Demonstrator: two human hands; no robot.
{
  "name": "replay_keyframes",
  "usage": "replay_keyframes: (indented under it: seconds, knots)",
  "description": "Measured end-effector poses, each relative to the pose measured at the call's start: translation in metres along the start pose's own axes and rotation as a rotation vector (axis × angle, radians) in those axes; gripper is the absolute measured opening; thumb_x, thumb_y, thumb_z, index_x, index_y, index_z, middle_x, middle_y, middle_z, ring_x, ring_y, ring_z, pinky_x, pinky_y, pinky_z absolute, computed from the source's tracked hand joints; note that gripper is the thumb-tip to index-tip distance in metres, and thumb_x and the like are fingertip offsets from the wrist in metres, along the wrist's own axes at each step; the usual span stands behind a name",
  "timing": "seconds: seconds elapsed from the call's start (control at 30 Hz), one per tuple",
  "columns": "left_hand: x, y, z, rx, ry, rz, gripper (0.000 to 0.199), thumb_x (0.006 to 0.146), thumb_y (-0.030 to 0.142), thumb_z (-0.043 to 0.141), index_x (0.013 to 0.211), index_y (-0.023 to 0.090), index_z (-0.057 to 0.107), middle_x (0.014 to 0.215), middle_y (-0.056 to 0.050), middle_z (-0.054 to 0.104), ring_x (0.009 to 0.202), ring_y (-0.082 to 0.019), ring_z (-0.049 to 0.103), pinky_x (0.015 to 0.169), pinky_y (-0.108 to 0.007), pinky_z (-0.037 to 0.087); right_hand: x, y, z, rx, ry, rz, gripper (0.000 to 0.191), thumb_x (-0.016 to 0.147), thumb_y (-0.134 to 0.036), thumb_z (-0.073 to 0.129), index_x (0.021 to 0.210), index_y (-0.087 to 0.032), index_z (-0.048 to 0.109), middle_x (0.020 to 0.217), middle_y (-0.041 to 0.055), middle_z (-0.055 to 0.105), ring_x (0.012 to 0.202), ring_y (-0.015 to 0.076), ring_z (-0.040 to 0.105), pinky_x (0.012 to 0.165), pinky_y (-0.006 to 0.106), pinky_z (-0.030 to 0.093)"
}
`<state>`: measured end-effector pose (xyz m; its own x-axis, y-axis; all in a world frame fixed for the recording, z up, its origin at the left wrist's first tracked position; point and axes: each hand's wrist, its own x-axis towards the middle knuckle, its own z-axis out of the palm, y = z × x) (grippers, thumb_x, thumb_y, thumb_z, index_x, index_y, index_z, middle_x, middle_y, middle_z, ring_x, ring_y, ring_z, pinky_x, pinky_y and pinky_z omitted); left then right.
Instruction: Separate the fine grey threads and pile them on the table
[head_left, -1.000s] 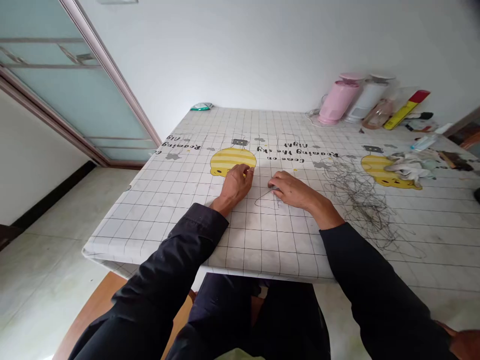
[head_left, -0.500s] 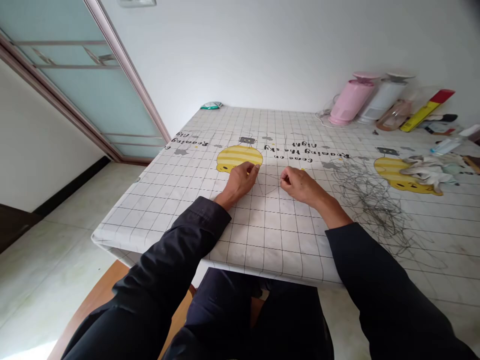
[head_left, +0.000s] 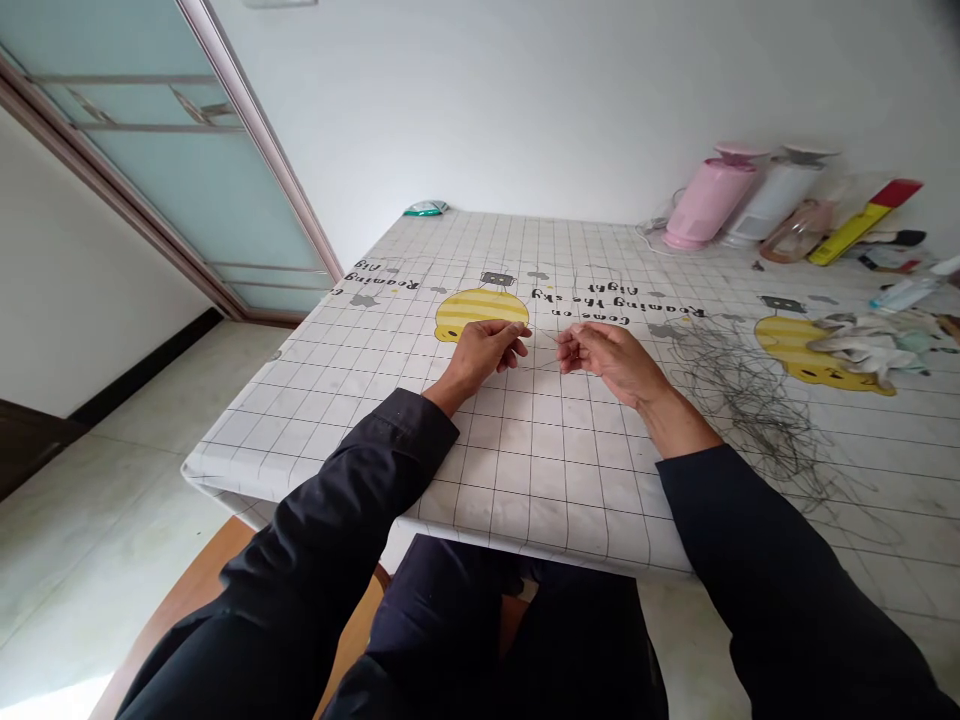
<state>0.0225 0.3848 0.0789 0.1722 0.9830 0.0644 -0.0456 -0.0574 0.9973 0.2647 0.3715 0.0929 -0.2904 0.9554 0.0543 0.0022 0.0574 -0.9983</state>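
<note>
Both arms [head_left: 367, 480] reach forward and angle inward, the left hand [head_left: 523, 338] pinching thumb-first with fingers curled below, the right hand [head_left: 564, 348] facing it, near but apart, fingers loosely bent, its grip too small to judge!

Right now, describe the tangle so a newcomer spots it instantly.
Start at the white, grid-patterned table. Go right from the right hand, stopping short of the crumpled rag. The tangle is the loose, flat nest of thin dark strands, see-through enough to show the grid, unlike the solid, bunched rag.
</note>
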Motion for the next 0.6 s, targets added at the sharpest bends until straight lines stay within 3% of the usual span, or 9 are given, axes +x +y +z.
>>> replay_keyframes:
  seconds: [0.2,0.4,0.6]
  knots:
    - [-0.002,0.006,-0.004,-0.151,-0.092,-0.052,0.028,0.109,0.037,0.071,0.102,0.013,0.084,0.089,-0.008,0.076,0.058,-0.009,0.059,0.048,-0.023,0.037,-0.003,-0.003,0.003,0.045,-0.018,-0.032,0.04,0.079,-0.055,0.102,0.097,-0.022,0.087,0.098,0.0082,0.08,0.096,0.0243,0.073,0.104,0.049,0.06]
    - [-0.005,0.019,-0.007,-0.305,-0.199,-0.156,0.032,0.11,0.038,0.064,0.104,0.012,0.082,0.087,-0.007,0.073,0.059,-0.008,0.057,0.05,-0.022,0.038,-0.003,-0.003,0.005,0.091,0.02,-0.048,0.037,0.077,-0.048,0.103,0.096,-0.02,0.089,0.092,0.0075,0.08,0.093,0.0246,0.075,0.105,0.05,0.061]
    - [-0.009,0.023,-0.005,-0.221,-0.206,-0.112,0.03,0.108,0.041,0.068,0.101,0.016,0.08,0.089,-0.008,0.075,0.057,-0.009,0.053,0.05,-0.024,0.036,-0.002,-0.001,0.005,0.039,0.032,-0.064,0.031,0.083,-0.046,0.099,0.098,-0.021,0.088,0.091,0.0075,0.081,0.092,0.0245,0.076,0.104,0.05,0.062]
